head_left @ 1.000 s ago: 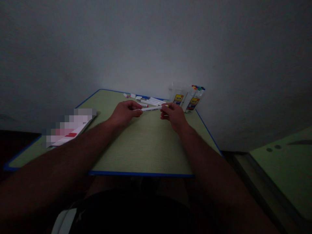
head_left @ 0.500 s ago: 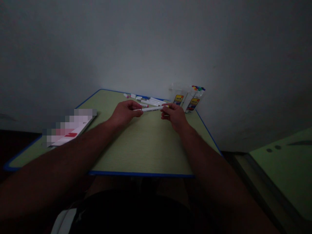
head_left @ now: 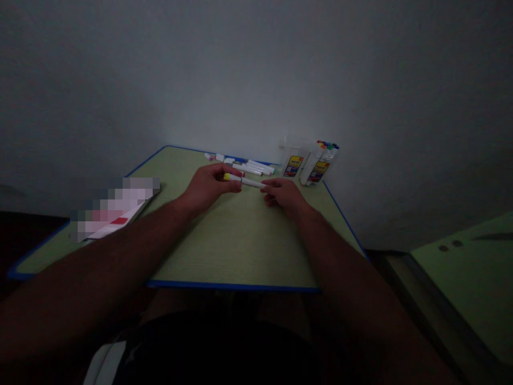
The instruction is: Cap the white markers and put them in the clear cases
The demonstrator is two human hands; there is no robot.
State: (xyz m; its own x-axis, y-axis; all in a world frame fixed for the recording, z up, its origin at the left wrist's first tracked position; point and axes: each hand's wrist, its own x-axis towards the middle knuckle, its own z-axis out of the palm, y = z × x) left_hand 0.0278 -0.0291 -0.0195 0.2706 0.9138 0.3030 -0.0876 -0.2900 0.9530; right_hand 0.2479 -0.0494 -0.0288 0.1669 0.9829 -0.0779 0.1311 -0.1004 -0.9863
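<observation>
A slim white marker (head_left: 251,183) with a yellow end is held level above the table, stretched between both hands. My left hand (head_left: 205,186) pinches it close to the yellow end, thumb below and fingers above. At the opposite end, the fingertips of my right hand (head_left: 285,193) close on the marker's white tip. Just behind the hands, several white markers (head_left: 259,167) lie side by side on the table. Some short white cap-like pieces (head_left: 219,158) lie to their left, one with a pink end.
Two clear plastic cases with yellow labels stand at the back right: one case (head_left: 294,166) shows no markers, the other case (head_left: 319,170) holds several with coloured ends. A partly blurred white-and-pink flat item (head_left: 116,216) lies on the left of the blue-edged table (head_left: 240,246). A wall rises behind.
The marker has been turned end for end: its yellow end was at my right hand and is now at my left. The hands have stayed nearly in place.
</observation>
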